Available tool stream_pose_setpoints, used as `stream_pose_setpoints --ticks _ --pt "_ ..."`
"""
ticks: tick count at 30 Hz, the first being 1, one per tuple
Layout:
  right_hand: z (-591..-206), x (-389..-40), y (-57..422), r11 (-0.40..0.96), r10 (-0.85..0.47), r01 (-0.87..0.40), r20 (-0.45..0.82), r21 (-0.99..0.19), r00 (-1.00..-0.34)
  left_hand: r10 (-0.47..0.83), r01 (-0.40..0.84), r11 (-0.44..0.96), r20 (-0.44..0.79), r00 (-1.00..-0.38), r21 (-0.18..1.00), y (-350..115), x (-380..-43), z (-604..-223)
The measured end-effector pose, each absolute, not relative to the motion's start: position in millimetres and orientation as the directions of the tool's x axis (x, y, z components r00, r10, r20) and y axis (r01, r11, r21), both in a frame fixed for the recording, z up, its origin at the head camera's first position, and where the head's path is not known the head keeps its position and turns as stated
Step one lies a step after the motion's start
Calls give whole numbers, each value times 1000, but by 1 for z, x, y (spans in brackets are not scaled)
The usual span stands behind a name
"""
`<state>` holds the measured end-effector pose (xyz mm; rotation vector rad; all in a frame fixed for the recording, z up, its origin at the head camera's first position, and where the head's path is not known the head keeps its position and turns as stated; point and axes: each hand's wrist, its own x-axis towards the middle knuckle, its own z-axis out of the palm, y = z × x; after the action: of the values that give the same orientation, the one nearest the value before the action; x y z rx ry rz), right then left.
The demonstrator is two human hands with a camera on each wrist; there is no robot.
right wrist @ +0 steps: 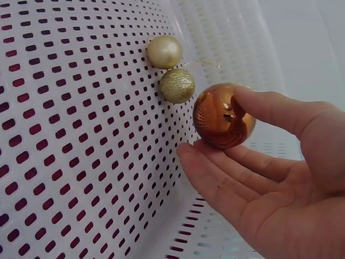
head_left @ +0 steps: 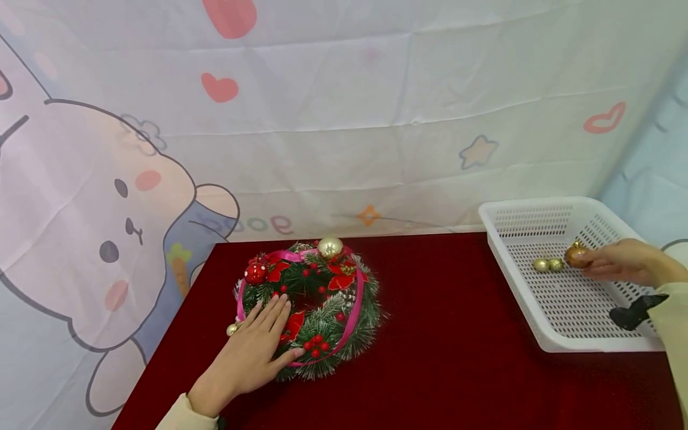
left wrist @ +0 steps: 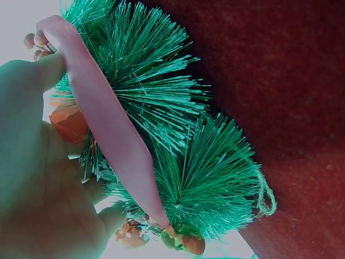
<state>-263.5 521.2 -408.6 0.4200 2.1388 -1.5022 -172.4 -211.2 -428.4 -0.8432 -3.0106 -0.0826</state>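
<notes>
A green Christmas wreath (head_left: 355,343) with red flowers, berries and a pink ribbon (head_left: 352,319) lies on the dark red cloth. My left hand (head_left: 252,352) rests on its near left side with fingers stretched out; the left wrist view shows the ribbon (left wrist: 110,124) beside the thumb. Over the white basket, my right hand (head_left: 623,263) holds a shiny copper-orange bauble (right wrist: 221,116) between thumb and fingers. Two smaller gold baubles, one smooth (right wrist: 164,52) and one textured (right wrist: 177,86), lie close together on the basket floor near it.
The white perforated basket (head_left: 513,292) stands at the right of the table. On the wreath sit a large gold bauble (head_left: 330,248) and a red dotted ball (head_left: 255,273). A printed curtain (head_left: 344,161) hangs behind the table, and dark red cloth (head_left: 435,334) lies between wreath and basket.
</notes>
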Motion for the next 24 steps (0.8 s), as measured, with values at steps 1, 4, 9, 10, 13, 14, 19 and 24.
stream_pose_setpoints --ticks 1,4,9,10,13,14,19,24 --pt "-410 -263 521 358 -39 506 -555 -784 -831 518 519 854 26 -855 51 -211 -172 -428" --pt "-411 -262 520 389 -34 513 -568 -765 -822 518 519 853 23 -855 62 -211 -171 -427" --pt "-413 -262 519 411 -13 532 -588 -740 -809 515 516 855 20 -857 61 -211 -172 -427" --pt "-413 -262 519 416 -2 538 -593 -733 -806 516 516 855 20 -857 59 -211 -172 -427" --pt "-414 -262 519 452 31 545 -598 -707 -801 517 517 854 20 -856 58 -211 -172 -427" --pt "-415 -262 519 462 36 542 -596 -702 -802 517 518 854 20 -856 58 -211 -172 -427" --pt "-416 -261 518 485 57 537 -587 -691 -807 516 516 854 16 -856 66 -212 -172 -428" --pt "-415 -261 517 493 71 541 -587 -682 -806 514 514 856 12 -858 62 -212 -172 -429"
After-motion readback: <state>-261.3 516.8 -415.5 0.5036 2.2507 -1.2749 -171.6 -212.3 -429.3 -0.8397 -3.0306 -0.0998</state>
